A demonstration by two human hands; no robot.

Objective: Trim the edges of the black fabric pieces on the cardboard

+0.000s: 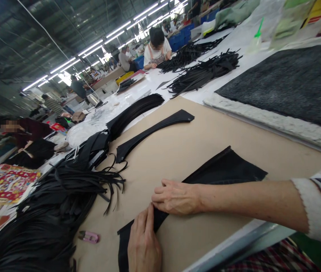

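A long curved black piece of material (225, 168), leather-like or fabric, lies on the tan board in front of me. My right hand (174, 197) reaches in from the right, its fingers curled and pressed together on the narrow middle of the piece. Close beside it, my left hand (144, 240) lies over the nearer end, fingers together along the edge. The fingertips of both hands almost meet, and their grip on the edge is partly hidden. A similar curved black piece (154, 132) rests farther up the board.
Pink thread snips (89, 237) lie on the tan board (205, 132) near a heap of black strips (64, 200). Beyond are a stack of curved black pieces (134, 111) and more strip bundles (205, 71). A dark felt-like sheet (290, 83) lies right. Co-workers (157, 49) sit beyond.
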